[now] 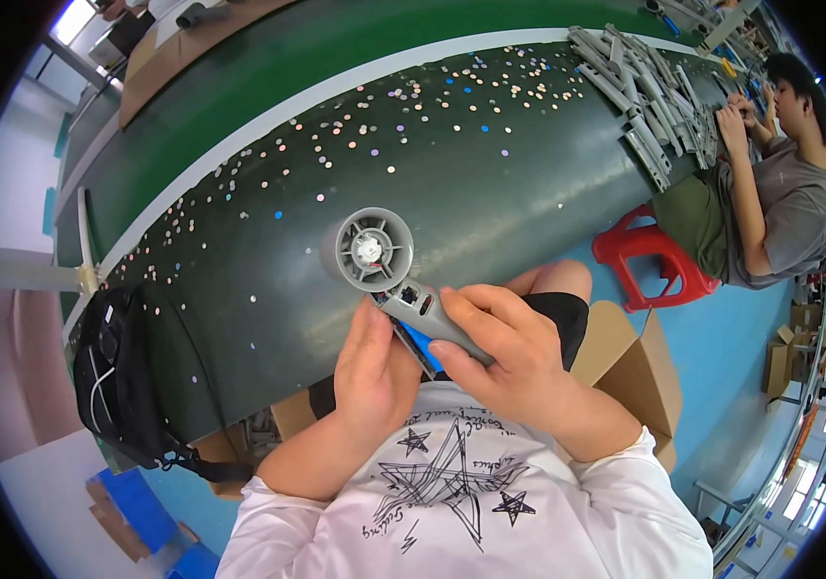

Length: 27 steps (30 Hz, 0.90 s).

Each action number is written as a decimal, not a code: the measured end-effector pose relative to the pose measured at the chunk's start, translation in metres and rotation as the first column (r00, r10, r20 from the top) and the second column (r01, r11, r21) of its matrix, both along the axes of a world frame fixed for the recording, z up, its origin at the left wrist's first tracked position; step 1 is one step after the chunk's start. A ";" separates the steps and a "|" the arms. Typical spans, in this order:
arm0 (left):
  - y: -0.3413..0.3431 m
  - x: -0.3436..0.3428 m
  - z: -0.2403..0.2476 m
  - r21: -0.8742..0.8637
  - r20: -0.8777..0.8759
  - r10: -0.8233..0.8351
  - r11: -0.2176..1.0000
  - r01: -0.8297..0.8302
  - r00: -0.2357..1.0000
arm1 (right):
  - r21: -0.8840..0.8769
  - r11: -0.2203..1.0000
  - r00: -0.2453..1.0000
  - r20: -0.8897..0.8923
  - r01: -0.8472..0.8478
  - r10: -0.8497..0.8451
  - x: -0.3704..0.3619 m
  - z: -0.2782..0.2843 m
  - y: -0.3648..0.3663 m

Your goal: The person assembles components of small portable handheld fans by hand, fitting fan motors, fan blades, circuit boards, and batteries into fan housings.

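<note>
A grey handheld fan (423,307) is between my hands over the bench's near edge. Its round head points away from me, showing spokes and a white hub. The handle casing is parted along one side, baring a blue cylinder that looks like a battery (422,347) and a dark strip beside it. My right hand (514,352) is closed round the handle, thumb near the blue cylinder. From the other side my left hand (372,372) presses in with fingers together, against the opened edge just below the head. Its fingertips are partly hidden behind the handle.
Small coloured round dots (374,152) lie scattered across the dark green bench (490,207). Grey casing pieces (645,92) are heaped at the far right, near a seated person (780,183) and a red stool (659,256). A black backpack (119,372) rests at left; a cardboard box (649,376) stands right.
</note>
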<state>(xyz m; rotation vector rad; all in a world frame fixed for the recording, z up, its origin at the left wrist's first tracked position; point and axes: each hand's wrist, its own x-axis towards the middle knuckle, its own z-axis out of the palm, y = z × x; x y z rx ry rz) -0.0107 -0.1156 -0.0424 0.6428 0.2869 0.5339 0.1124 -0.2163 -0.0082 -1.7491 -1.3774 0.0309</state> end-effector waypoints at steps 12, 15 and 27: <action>-0.005 0.000 0.004 -0.002 -0.013 -0.007 1.000 0.007 1.000 | -0.003 0.997 0.994 0.079 0.071 -0.071 -0.012 0.002 0.003; -0.008 0.000 0.006 -0.013 -0.029 0.022 1.000 -0.023 0.999 | -0.005 0.996 0.992 0.088 0.092 -0.092 -0.014 0.005 0.002; -0.010 0.000 0.005 -0.020 -0.007 -0.008 1.000 0.008 1.000 | 0.030 0.994 0.991 0.085 0.103 -0.106 -0.016 0.001 0.004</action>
